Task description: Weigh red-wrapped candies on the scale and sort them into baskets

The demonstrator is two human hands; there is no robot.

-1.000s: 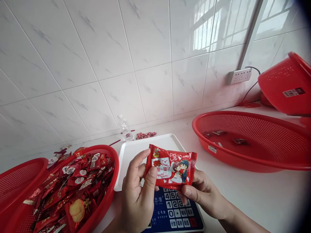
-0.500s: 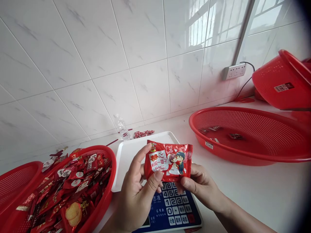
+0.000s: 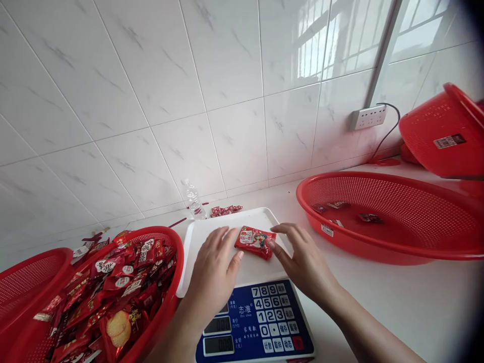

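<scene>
A red snack packet [image 3: 254, 241] with a printed cartoon couple lies on the white tray [image 3: 212, 229] of a digital scale. My left hand [image 3: 217, 267] is open at the packet's left, apart from it, fingers spread over the tray. At the right side, my right hand [image 3: 302, 254] is open too, thumb and forefinger apart around the packet's right end. The thumb tip overlaps the packet's edge; whether it touches I cannot tell. Below both hands is the scale's blue keypad panel [image 3: 247, 335], with white number keys and small displays.
On the left, a red basket [image 3: 179, 267] is heaped with red-wrapped snacks, beside another red basket [image 3: 22, 272]. A wide red basket [image 3: 378, 252] at the right holds a few packets. Behind the tray stand a clear bottle [image 3: 193, 201] and small red packets [image 3: 226, 210]. A socket strip [image 3: 368, 117] is on the wall.
The packet was held up in both hands over the scale. It has gone down and away onto the tray, and my hands have moved forward and opened around it.
</scene>
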